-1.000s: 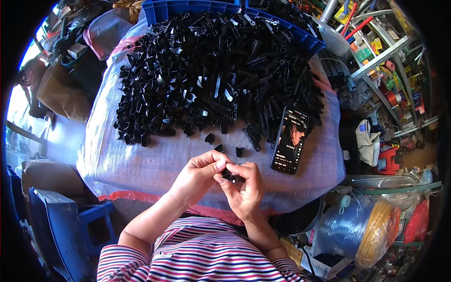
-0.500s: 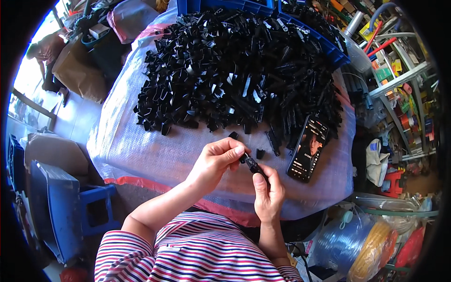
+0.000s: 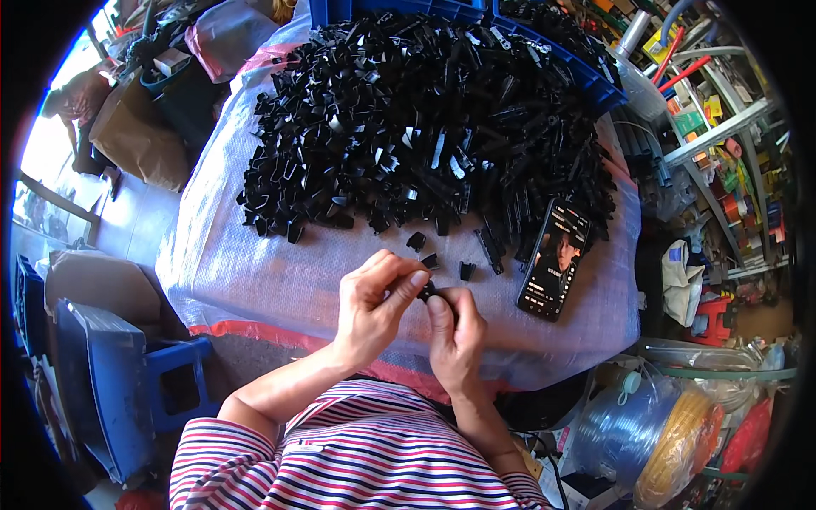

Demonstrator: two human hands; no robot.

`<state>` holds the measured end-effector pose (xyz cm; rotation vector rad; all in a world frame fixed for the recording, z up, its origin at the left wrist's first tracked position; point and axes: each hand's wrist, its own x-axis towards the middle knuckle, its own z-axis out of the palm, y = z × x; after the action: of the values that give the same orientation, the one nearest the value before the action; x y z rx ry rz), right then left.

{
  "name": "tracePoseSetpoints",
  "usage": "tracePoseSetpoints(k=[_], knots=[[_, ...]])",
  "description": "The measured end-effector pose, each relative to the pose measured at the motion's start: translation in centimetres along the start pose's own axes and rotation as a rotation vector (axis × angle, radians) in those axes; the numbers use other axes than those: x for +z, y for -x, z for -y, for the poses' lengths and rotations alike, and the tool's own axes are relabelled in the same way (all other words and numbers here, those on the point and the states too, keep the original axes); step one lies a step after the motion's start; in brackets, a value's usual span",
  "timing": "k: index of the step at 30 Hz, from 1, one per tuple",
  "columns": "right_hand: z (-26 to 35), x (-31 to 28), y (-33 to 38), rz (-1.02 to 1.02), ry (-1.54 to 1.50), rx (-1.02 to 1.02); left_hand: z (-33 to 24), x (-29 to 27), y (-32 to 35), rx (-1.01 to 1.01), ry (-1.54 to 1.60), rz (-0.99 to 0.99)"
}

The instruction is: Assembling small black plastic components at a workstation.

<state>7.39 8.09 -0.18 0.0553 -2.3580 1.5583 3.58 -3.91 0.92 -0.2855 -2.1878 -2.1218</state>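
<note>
left hand point(image 3: 371, 303): pinching a part point(image 3: 427, 291)
right hand point(image 3: 457, 342): pinching it too
part: i'd guess light, stiff; grip ends

You wear a striped white, red and navy shirt point(image 3: 365, 455). Its short sleeves point(image 3: 223, 455) end well behind your fingers point(image 3: 393, 265).

Black pieces point(image 3: 365, 136), blue crate point(image 3: 599, 92), red-edged white sheet point(image 3: 255, 280), red, white and navy striped shirt point(image 3: 382, 450)

The left forearm point(image 3: 289, 391) and right forearm point(image 3: 482, 425) slant inward; the left hand point(image 3: 367, 308) and right hand point(image 3: 457, 342) nearly meet, thumbs point(image 3: 439, 316) uppermost, fingers point(image 3: 389, 269) curled into pinches.
</note>
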Motion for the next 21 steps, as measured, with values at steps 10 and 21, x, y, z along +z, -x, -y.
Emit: tracePoseSetpoints(k=[10,21], knots=[[-1.6,-4.3,-6.6,-0.090,0.701,-0.203,1.0,-2.7,-2.4,-0.405,1.157,0.109],[-3.3,-4.0,-6.6,0.035,0.684,-0.168,1.5,0.1,-4.4,0.297,-0.980,0.199]])
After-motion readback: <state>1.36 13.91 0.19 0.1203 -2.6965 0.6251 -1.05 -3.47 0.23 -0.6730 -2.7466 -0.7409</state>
